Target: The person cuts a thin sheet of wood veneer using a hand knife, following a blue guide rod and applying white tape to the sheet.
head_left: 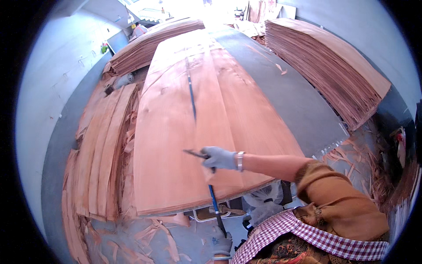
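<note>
Reddish wood veneer sheets (pixel 176 132) lie stacked in a long pile in front of me, with seams running lengthwise. Over the near part of the pile is my right hand (pixel 220 158), in a grey glove and closed around a dark knife (pixel 193 153) whose thin blade points left. My left hand (pixel 222 244), also gloved, is low at the bottom edge, closed on the near end of a thin blue and black pole (pixel 213 200). The pole runs up past the right hand and far along the sheets; part of its middle does not show.
Narrow veneer strips (pixel 103 154) lie in piles along the left. A tall veneer stack (pixel 325 66) stands at the right beyond a grey surface (pixel 285 101), and another stack (pixel 154 44) at the back left. Wood scraps (pixel 154 237) litter the floor. Another person (pixel 140 30) is far off.
</note>
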`<state>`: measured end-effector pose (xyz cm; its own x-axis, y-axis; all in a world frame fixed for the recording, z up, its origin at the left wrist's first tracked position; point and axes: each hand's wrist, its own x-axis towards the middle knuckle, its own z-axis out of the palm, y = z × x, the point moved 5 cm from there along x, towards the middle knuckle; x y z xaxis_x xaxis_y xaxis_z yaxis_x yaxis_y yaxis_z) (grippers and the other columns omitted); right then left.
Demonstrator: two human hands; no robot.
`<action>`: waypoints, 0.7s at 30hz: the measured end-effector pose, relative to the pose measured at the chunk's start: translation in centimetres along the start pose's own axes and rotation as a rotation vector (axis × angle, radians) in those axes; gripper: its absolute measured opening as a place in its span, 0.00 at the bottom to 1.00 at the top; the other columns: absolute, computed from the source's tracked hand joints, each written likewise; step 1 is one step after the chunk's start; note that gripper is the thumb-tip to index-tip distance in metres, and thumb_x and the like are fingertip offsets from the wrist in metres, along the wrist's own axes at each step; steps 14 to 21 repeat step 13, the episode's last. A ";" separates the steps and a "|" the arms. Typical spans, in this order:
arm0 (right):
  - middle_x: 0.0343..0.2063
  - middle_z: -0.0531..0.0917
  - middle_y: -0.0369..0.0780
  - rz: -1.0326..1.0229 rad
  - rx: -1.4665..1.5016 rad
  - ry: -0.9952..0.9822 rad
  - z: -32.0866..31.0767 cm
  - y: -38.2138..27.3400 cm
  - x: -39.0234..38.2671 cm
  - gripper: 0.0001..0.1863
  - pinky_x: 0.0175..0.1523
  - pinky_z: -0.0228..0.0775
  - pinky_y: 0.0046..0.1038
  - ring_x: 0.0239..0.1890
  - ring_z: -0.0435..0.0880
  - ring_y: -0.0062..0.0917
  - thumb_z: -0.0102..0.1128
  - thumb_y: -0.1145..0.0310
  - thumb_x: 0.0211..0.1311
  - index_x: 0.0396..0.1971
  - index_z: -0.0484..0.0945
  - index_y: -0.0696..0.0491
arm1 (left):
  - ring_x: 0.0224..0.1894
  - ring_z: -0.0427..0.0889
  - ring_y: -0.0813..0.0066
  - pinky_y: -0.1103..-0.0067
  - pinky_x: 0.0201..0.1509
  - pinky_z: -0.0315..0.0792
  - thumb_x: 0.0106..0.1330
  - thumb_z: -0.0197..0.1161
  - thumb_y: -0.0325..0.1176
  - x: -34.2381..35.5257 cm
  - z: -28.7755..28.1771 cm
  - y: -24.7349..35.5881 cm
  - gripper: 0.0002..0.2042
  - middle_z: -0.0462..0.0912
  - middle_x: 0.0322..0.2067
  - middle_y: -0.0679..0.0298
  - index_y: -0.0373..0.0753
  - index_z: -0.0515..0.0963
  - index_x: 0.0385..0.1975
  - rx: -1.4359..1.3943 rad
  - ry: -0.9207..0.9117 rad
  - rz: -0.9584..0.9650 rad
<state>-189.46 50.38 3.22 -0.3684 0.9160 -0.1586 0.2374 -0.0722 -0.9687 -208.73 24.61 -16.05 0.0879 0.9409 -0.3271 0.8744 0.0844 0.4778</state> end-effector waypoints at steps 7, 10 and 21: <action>0.19 0.75 0.39 -0.113 -0.158 -0.186 10.5 -4.3 8.2 0.08 0.23 0.67 0.28 0.19 0.77 0.25 0.55 0.73 0.53 0.30 0.68 0.59 | 0.27 0.80 0.54 0.66 0.33 0.72 0.53 0.64 0.39 0.9 -3.3 5.6 0.21 0.79 0.24 0.51 0.34 0.69 0.42 -0.118 -0.113 0.012; 0.20 0.80 0.41 -0.188 -0.256 -0.378 9.6 -0.6 8.1 0.07 0.27 0.69 0.30 0.22 0.81 0.28 0.55 0.69 0.52 0.27 0.73 0.58 | 0.25 0.79 0.71 0.74 0.31 0.72 0.54 0.68 0.44 0.7 -6.9 10.8 0.21 0.80 0.23 0.60 0.32 0.73 0.37 -0.406 -0.355 -0.027; 0.26 0.82 0.42 0.072 0.081 -0.522 5.9 0.3 3.6 0.07 0.29 0.70 0.29 0.26 0.82 0.28 0.56 0.66 0.55 0.30 0.76 0.54 | 0.27 0.80 0.74 0.77 0.33 0.73 0.57 0.66 0.43 1.0 -6.8 11.2 0.22 0.80 0.23 0.61 0.31 0.73 0.42 -0.771 -0.454 0.069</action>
